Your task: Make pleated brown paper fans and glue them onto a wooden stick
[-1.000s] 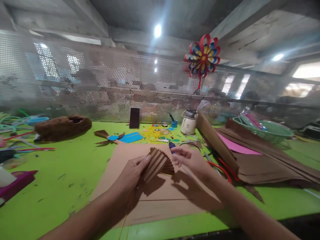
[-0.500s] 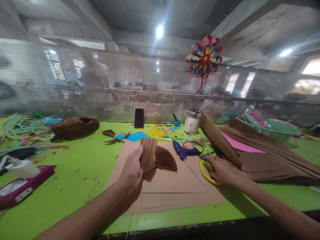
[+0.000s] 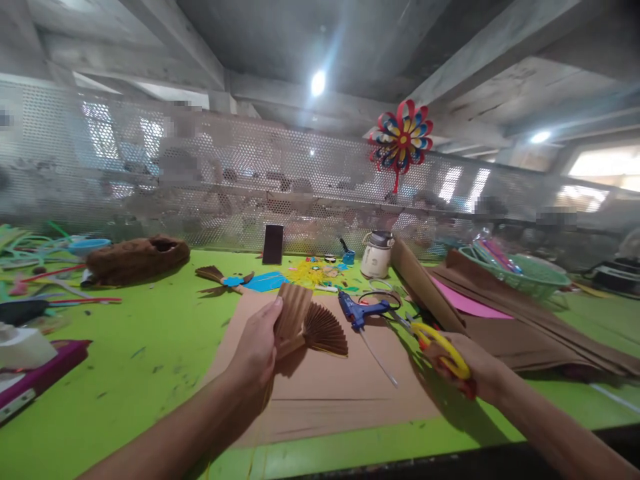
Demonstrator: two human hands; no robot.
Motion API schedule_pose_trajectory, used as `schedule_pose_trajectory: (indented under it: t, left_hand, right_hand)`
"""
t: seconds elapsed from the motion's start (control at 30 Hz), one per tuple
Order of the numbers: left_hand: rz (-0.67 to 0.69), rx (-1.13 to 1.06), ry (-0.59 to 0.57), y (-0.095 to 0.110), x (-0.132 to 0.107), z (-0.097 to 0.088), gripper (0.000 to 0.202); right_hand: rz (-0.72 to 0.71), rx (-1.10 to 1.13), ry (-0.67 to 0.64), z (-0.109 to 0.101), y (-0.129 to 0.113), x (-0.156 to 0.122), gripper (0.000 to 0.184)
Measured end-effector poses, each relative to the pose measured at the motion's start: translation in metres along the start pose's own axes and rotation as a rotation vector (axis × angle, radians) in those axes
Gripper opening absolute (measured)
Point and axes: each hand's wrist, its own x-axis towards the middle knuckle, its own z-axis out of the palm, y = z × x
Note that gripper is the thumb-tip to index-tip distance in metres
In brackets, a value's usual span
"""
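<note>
My left hand (image 3: 257,347) is closed on a pleated brown paper fan (image 3: 307,323), pinching its folded end while the pleats spread out to the right. It hovers over a flat brown cardboard sheet (image 3: 330,387) on the green table (image 3: 125,367). My right hand (image 3: 467,370) is wrapped round the yellow and red handles of a pair of scissors (image 3: 443,347), lifted just above the table at the sheet's right edge. A blue glue gun (image 3: 360,310) lies on the cardboard between the two hands.
Large folded brown paper sheets (image 3: 525,320) with a pink sheet lie at the right, a green basket (image 3: 520,273) behind them. A white jar (image 3: 376,255), a dark phone (image 3: 273,244) and paper scraps sit at the back. A brown furry object (image 3: 135,257) and a magenta box (image 3: 35,373) are at the left.
My right hand left the fan, reached right to the scissors, took hold of them and has lifted them. My left hand keeps holding the fan.
</note>
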Motion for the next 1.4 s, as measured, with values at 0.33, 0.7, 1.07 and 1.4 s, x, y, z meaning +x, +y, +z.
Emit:
schedule_pose_trajectory:
  t: [0.33,0.7,1.07,1.4]
  left_hand:
    - [0.045,0.058,0.01,-0.001,0.001,-0.003,0.032]
    - [0.203,-0.011,-0.052,0.017,-0.005,-0.006,0.031]
    - [0.276,-0.061,-0.075,0.025,-0.008,-0.005,0.034]
    - [0.306,-0.009,-0.043,0.029,-0.016,-0.001,0.027]
  right_hand:
    - [-0.097,0.566,-0.213,0.002,0.003,-0.042,0.011]
    - [-0.216,0.016,-0.306,0.097,-0.032,-0.034,0.038]
    - [-0.608,-0.402,-0.313,0.144,-0.061,-0.026,0.029]
    - [-0.817,-0.369,-0.314,0.155,-0.036,-0.001,0.027]
